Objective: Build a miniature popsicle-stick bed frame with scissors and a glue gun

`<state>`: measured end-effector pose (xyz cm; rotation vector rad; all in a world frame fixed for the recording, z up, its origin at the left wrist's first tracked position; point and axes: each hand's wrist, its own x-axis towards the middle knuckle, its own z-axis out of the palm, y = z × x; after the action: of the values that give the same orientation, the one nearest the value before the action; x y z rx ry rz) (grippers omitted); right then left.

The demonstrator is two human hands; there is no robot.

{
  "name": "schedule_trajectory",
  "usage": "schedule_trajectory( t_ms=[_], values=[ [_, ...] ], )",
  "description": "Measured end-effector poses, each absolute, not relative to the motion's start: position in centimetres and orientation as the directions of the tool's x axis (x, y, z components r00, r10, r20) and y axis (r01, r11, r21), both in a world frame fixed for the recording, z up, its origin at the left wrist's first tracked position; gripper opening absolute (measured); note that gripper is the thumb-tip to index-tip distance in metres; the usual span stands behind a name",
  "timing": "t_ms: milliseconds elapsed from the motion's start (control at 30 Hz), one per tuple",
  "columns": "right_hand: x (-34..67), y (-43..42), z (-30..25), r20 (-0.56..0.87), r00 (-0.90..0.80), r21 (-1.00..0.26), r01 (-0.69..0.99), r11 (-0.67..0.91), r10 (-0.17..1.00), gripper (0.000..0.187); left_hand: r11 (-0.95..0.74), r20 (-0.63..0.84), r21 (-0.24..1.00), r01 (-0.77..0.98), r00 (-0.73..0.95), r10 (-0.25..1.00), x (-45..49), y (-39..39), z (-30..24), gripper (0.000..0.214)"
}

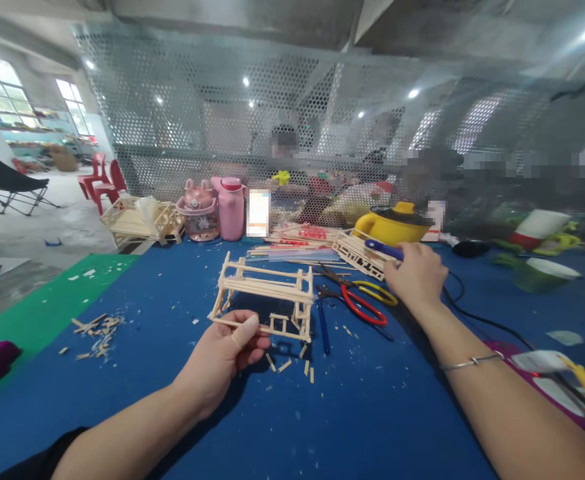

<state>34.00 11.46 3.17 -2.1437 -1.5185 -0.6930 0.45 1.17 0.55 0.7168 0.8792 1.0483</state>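
My left hand [240,343] pinches the lower rail of a small wooden-stick frame [267,290] between thumb and fingers, holding it tilted above the blue table. Farther back on the right, my right hand [417,270] is closed around a slim blue tool [385,250] whose rounded end points left; its kind is not clear. Just below that tool lies a second stick piece [357,253], like a lattice panel. Between my hands rest red-handled scissors [365,307], a yellow-handled cutting tool [380,290] and a blue-handled tool [324,327].
Stick offcuts [97,333] lie at left, more under the frame. Along the back stand a stick model [140,223], a pink jar [200,217], a pink flask [231,210] and a yellow pot [397,227]. A black cable [492,320] crosses the right side. Behind rises a perforated metal screen [172,120].
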Motion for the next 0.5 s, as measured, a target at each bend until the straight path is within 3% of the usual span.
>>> schedule_trajectory(
  t_ms=[200, 300, 367, 500],
  values=[
    [35.5, 14.6, 4.1, 0.483, 0.255, -0.006, 0.958, -0.288, 0.838, 0.047, 0.353, -0.274, 0.832, -0.428, 0.237, 0.932, 0.7, 1.2, 0.5, 0.025],
    [36.2, 15.4, 3.9, 0.496, 0.315, -0.027, 0.937, -0.348, 0.809, 0.055, 0.348, -0.265, 0.829, -0.437, 0.241, 0.934, 0.7, 1.3, 0.5, 0.026],
    [36.8, 15.4, 3.9, 0.514, 0.348, -0.079, 0.929, -0.361, 0.784, 0.051, 0.349, -0.269, 0.825, -0.445, 0.234, 0.934, 0.7, 1.3, 0.5, 0.026],
    [37.4, 14.4, 4.9, 0.685, 0.133, -0.186, 0.983, -0.004, 0.717, 0.027, 0.364, -0.296, 0.804, -0.470, 0.215, 0.931, 0.7, 1.3, 0.7, 0.024]
  ],
)
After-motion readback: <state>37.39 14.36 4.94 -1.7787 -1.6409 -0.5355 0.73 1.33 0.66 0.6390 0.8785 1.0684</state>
